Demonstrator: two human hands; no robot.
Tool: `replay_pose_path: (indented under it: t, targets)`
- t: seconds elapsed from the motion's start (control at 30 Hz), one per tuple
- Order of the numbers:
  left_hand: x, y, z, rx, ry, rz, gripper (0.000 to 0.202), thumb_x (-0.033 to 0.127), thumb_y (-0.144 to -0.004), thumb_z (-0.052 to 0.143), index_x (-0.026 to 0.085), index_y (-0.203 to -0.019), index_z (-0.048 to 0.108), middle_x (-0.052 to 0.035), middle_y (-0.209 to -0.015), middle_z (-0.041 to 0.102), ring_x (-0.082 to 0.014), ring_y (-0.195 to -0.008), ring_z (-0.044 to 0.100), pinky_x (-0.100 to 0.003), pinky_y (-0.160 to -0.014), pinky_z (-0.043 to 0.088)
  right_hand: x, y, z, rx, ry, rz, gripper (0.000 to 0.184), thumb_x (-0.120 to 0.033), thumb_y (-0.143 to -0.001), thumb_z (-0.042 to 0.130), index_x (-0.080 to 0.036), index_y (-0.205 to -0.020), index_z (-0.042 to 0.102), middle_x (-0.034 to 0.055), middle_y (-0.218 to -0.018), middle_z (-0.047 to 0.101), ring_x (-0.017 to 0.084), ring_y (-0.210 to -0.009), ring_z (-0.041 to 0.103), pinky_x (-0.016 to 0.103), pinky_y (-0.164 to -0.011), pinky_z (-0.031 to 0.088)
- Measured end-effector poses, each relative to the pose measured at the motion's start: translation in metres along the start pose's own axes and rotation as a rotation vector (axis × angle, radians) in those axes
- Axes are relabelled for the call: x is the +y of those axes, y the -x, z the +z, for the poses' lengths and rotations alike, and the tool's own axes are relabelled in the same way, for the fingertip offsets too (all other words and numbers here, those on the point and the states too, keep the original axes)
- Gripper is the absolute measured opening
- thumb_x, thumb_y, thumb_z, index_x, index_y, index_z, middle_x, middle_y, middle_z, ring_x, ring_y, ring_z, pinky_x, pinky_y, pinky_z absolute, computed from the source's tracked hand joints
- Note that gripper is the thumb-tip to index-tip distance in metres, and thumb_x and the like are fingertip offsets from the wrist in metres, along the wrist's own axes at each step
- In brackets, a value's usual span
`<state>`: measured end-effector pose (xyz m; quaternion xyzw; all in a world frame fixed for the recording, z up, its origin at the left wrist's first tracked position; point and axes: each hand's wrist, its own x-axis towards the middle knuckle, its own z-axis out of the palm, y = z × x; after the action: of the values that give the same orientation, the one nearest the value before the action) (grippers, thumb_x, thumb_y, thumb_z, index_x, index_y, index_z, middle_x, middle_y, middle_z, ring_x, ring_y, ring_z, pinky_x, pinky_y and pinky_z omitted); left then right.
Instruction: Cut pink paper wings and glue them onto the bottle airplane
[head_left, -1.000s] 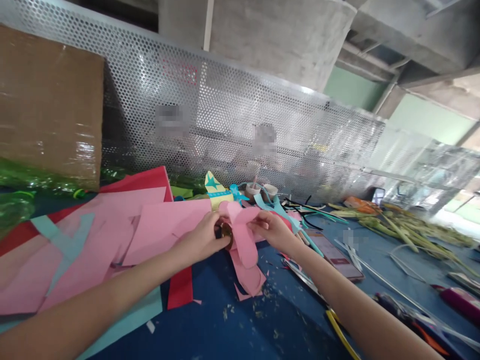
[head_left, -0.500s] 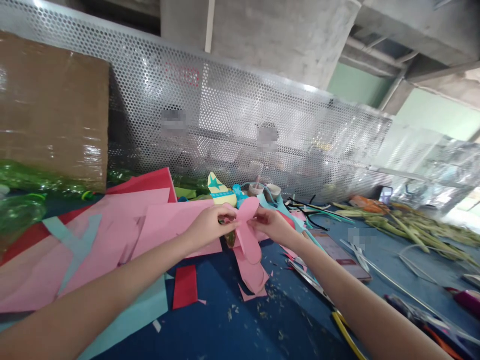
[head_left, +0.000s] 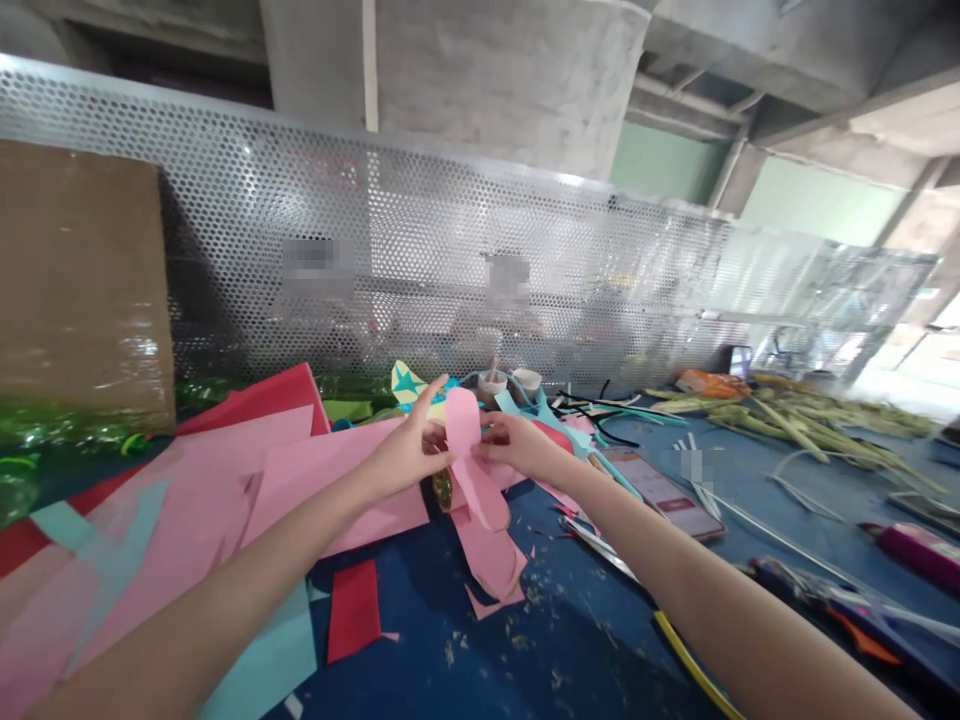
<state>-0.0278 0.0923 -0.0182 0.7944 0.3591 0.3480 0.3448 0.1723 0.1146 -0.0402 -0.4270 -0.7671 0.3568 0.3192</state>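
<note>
Both my hands meet above the blue table (head_left: 465,660) on a pink paper cut-out (head_left: 471,470) with rounded petal-like lobes. My left hand (head_left: 409,450) pinches its left side, thumb and fingers closed on the paper, index finger raised. My right hand (head_left: 517,445) grips the right side, fingers closed. A small brownish-green round piece (head_left: 442,488) shows just under my left hand, partly hidden. Further pink lobes (head_left: 491,560) hang from the cut-out down to the table.
Pink sheets (head_left: 210,480), red paper (head_left: 352,610) and teal paper (head_left: 262,670) lie at the left. A cardboard box (head_left: 75,290) and perforated metal screen (head_left: 487,270) stand behind. Green stalks (head_left: 810,425), a phone (head_left: 664,495), strips and tools clutter the right.
The pink cut-out has been lifted and its upper lobe folded upright between my hands. The round piece is now mostly hidden. The camera has shifted right, so the scene sits further left.
</note>
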Motion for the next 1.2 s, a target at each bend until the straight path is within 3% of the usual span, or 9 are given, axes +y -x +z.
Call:
replay_pose_path:
  t: [0.1, 0.23, 0.43, 0.57, 0.7, 0.83, 0.93, 1.07, 1.2]
  targets:
    - [0.001, 0.007, -0.006, -0.069, 0.002, 0.017, 0.074, 0.012, -0.068, 0.05, 0.021, -0.139, 0.034, 0.0002, -0.081, 0.065, -0.0152, -0.074, 0.064, -0.03, -0.074, 0.051, -0.001, -0.004, -0.003, -0.037, -0.005, 0.052, 0.023, -0.027, -0.093, 0.059, -0.015, -0.113, 0.059, 0.0049, -0.102, 0.065, 0.017, -0.083, 0.065, 0.036, -0.073, 0.056]
    - [0.002, 0.008, -0.012, -0.141, -0.085, -0.007, 0.049, 0.011, -0.062, 0.057, 0.02, -0.109, 0.065, -0.0022, -0.087, 0.068, -0.0181, -0.077, 0.065, -0.03, -0.072, 0.051, -0.003, -0.01, -0.008, -0.094, -0.014, 0.09, 0.024, -0.027, -0.093, 0.059, -0.015, -0.115, 0.058, 0.0057, -0.106, 0.064, 0.018, -0.085, 0.065, 0.036, -0.073, 0.056]
    - [-0.005, 0.003, -0.004, -0.002, -0.16, -0.013, 0.017, 0.026, -0.069, 0.062, 0.018, -0.082, 0.071, -0.0042, -0.084, 0.071, -0.0196, -0.074, 0.063, -0.03, -0.071, 0.051, -0.006, -0.015, -0.012, -0.098, 0.025, 0.081, 0.026, -0.028, -0.094, 0.059, -0.016, -0.116, 0.058, 0.0068, -0.111, 0.063, 0.02, -0.09, 0.065, 0.038, -0.076, 0.056]
    - [-0.012, 0.002, 0.001, 0.083, -0.177, -0.016, 0.026, 0.039, -0.077, 0.056, 0.017, -0.072, 0.069, -0.0044, -0.072, 0.07, -0.0201, -0.069, 0.063, -0.029, -0.065, 0.05, -0.011, -0.012, -0.014, -0.041, 0.068, 0.025, 0.024, -0.028, -0.094, 0.059, -0.016, -0.114, 0.059, 0.0072, -0.114, 0.062, 0.021, -0.094, 0.064, 0.04, -0.08, 0.055]
    - [-0.018, 0.001, 0.003, 0.118, -0.177, -0.032, 0.029, 0.043, -0.076, 0.056, 0.017, -0.072, 0.07, -0.0046, -0.073, 0.072, -0.0212, -0.07, 0.066, -0.029, -0.065, 0.052, -0.015, 0.006, -0.024, 0.093, 0.136, 0.031, 0.019, -0.026, -0.093, 0.059, -0.015, -0.108, 0.061, 0.0056, -0.105, 0.066, 0.019, -0.089, 0.065, 0.039, -0.079, 0.055]
    - [-0.015, -0.001, 0.003, 0.124, -0.176, -0.062, 0.029, 0.045, -0.069, 0.061, 0.018, -0.073, 0.07, -0.0045, -0.073, 0.073, -0.0211, -0.067, 0.066, -0.028, -0.063, 0.052, -0.024, 0.054, -0.05, 0.213, 0.247, 0.07, 0.011, -0.015, -0.086, 0.062, -0.015, -0.097, 0.065, 0.0036, -0.09, 0.071, 0.017, -0.085, 0.067, 0.033, -0.081, 0.053]
    - [-0.008, -0.003, 0.002, 0.127, -0.186, -0.081, 0.029, 0.047, -0.065, 0.065, 0.019, -0.071, 0.07, -0.0026, -0.073, 0.074, -0.021, -0.067, 0.066, -0.027, -0.063, 0.05, -0.029, 0.111, -0.081, 0.317, 0.374, 0.171, 0.012, -0.02, -0.084, 0.059, -0.02, -0.095, 0.065, 0.0018, -0.091, 0.073, 0.015, -0.083, 0.068, 0.026, -0.076, 0.053]
    - [-0.003, -0.008, -0.001, 0.177, -0.216, -0.126, 0.033, 0.051, -0.06, 0.065, 0.021, -0.071, 0.071, -0.0045, -0.082, 0.076, -0.0256, -0.076, 0.066, -0.031, -0.071, 0.048, -0.02, 0.208, -0.12, 0.533, 0.654, 0.471, 0.017, -0.037, -0.081, 0.056, -0.022, -0.08, 0.063, 0.0049, -0.082, 0.072, 0.022, -0.076, 0.067, 0.032, -0.072, 0.05]
    - [0.0, -0.013, 0.0, 0.205, -0.334, -0.223, 0.043, 0.061, -0.053, 0.059, 0.024, -0.071, 0.072, -0.0045, -0.085, 0.076, -0.0293, -0.086, 0.065, -0.034, -0.077, 0.046, 0.01, 0.287, -0.132, 0.665, 0.794, 0.843, 0.031, -0.05, -0.069, 0.06, -0.021, -0.061, 0.057, 0.0142, -0.063, 0.068, 0.036, -0.066, 0.064, 0.042, -0.06, 0.045]
